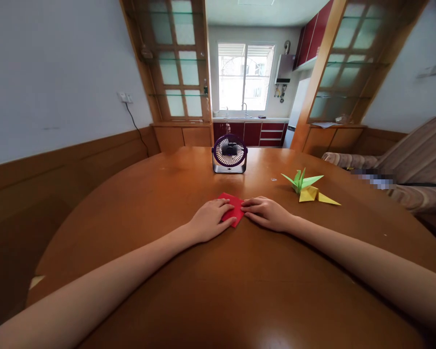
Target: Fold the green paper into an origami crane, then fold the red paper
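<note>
Pointing one corner toward the camera, angular red paper lies partly under the spread left hand. The right hand touches its edge, grip unclear.

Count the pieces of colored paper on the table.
3: red paper, touched by the left hand and the right hand; green origami crane, to their right; yellow origami piece, in front of the crane. More might hide under the hands.

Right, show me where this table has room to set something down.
Bare tabletop: left of the fan; and between the forearms, nearer than the red paper. Crowded: the centre, where the left hand and right hand touch that paper, and farther right, where green origami and yellow origami sit together.
</note>
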A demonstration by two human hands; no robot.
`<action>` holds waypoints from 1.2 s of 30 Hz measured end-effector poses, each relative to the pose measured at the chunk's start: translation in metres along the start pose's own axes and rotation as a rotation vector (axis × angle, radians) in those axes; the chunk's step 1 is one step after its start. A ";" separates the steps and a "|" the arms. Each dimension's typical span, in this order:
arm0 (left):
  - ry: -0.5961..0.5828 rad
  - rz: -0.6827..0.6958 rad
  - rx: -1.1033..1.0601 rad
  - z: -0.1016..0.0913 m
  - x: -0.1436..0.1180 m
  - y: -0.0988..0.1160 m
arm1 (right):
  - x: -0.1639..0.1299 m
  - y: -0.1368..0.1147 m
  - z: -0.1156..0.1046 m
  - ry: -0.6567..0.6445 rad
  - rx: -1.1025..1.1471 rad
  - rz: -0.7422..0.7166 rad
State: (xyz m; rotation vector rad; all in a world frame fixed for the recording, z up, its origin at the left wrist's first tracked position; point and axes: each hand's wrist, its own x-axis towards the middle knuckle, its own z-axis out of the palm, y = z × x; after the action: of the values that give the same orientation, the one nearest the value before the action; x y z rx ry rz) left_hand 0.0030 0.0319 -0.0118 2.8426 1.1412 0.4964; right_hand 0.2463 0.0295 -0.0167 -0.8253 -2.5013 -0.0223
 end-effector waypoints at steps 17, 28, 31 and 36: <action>-0.237 -0.097 0.176 0.008 0.025 -0.021 | -0.001 -0.001 -0.002 0.001 -0.038 -0.024; -0.100 0.114 0.227 0.007 0.019 -0.007 | 0.000 0.000 -0.001 0.054 -0.084 0.061; -0.111 0.156 0.150 0.006 0.019 -0.006 | 0.000 0.000 -0.001 0.061 -0.100 0.069; -0.132 0.200 0.137 0.005 0.021 -0.005 | 0.001 -0.001 -0.003 0.061 -0.137 0.079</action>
State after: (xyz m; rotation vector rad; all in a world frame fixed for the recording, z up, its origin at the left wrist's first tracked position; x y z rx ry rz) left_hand 0.0148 0.0503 -0.0112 3.0717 0.9087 0.2413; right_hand 0.2462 0.0285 -0.0139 -0.9636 -2.4291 -0.1910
